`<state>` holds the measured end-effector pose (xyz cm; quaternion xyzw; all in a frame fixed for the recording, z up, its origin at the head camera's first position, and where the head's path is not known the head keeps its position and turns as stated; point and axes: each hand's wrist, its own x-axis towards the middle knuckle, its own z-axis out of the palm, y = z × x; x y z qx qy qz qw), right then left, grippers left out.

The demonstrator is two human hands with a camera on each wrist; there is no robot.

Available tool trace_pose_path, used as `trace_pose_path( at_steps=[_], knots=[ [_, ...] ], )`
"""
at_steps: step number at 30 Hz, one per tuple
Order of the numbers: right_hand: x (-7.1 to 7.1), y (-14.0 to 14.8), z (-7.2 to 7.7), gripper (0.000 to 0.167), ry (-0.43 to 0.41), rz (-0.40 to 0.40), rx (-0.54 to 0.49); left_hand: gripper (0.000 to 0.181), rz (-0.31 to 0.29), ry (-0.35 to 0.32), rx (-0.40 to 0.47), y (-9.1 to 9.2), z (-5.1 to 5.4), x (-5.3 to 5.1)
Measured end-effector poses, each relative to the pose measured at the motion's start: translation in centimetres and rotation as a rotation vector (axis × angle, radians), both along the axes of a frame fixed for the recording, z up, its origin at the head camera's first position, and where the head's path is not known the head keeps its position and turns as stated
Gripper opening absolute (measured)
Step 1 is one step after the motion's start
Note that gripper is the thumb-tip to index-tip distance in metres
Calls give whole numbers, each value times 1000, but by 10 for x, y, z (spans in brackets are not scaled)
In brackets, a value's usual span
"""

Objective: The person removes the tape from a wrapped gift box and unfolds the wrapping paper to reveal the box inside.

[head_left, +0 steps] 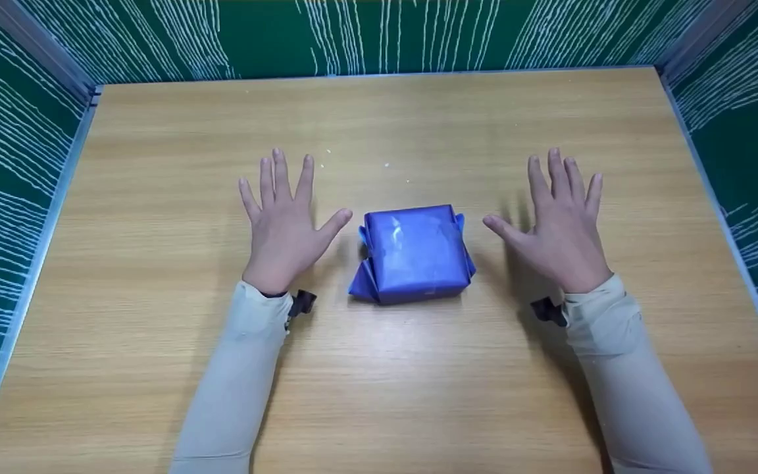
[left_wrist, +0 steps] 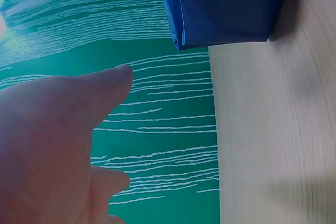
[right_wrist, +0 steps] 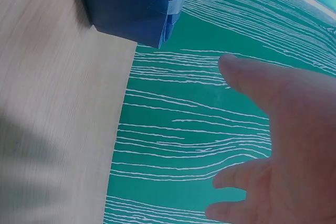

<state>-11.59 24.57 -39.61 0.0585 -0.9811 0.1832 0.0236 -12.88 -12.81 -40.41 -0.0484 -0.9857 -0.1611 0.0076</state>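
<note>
A box wrapped in shiny blue paper (head_left: 418, 253) lies on the table between the two hands. Folded paper flaps stick out at its left and right ends, and a strip of clear tape (right_wrist: 176, 6) shows on one end in the right wrist view. To the left of the box, the left hand (head_left: 285, 227) is spread with straight fingers, its thumb pointing toward the box without touching it. On the other side the right hand (head_left: 563, 230) is likewise spread, apart from the box and holding nothing. The box's underside is hidden.
The wooden table (head_left: 379, 395) is bounded by green panels with white wavy lines (head_left: 392, 36) at the back, left and right. Small white specks (head_left: 387, 164) lie behind the box. Each sleeve cuff carries a small black device (head_left: 301, 303).
</note>
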Motion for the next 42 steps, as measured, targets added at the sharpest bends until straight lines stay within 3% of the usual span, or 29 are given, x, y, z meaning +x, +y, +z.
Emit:
trace_pose_path(
  at_steps=[17,20,26,32,38,42],
  knots=[
    [5,-2,3,90,-38,54,-80,95,-92,-10,92,14,9,7],
    [5,-2,2,84,-40,76,-74,92,-141,-25,137,22,10,10],
    [5,-3,0,68,-43,115,-61,87,-321,-78,180,47,12,17],
    [6,-4,-2,56,-47,166,-44,85,-427,-120,135,69,11,25],
    [7,-8,1,49,-37,210,-46,83,-408,-147,59,81,10,30],
    [7,-13,4,43,-26,231,-61,83,-406,-121,8,86,8,32]
  ],
)
